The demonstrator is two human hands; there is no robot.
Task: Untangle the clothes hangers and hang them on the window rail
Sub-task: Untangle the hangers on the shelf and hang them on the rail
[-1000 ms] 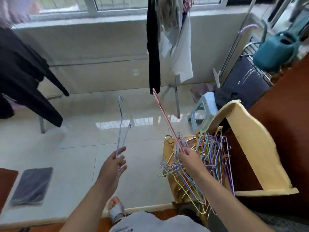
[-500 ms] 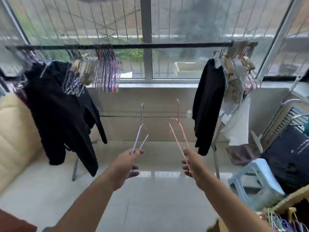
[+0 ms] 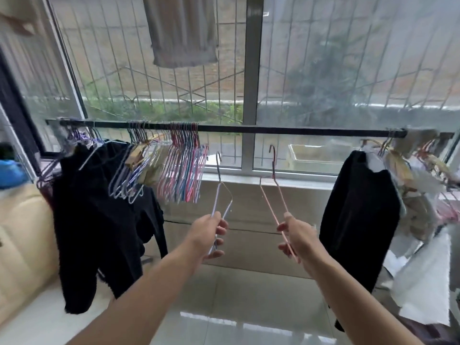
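- Fingers of the left hand [image 3: 207, 236] are curled round the lower frame of a pale lilac hanger [image 3: 222, 195]; those of the right hand [image 3: 297, 235] pinch the lower frame of a pink hanger [image 3: 273, 192].
- Both hangers are held upright, hooks uppermost, apart from each other and free of any tangle.
- Both hooks sit below the window rail [image 3: 286, 129], under its bare middle stretch; neither is on it yet.
- Done so far, by my reading: a large bunch of coloured hangers [image 3: 183, 170] hangs towards the rail's left end, beside a black garment [image 3: 99, 207].
- More hangers and clothes [image 3: 410, 170] crowd the rail's right end.
- Left to do: hook these two on. The tangled supply is out of view, so the remainder cannot be judged.
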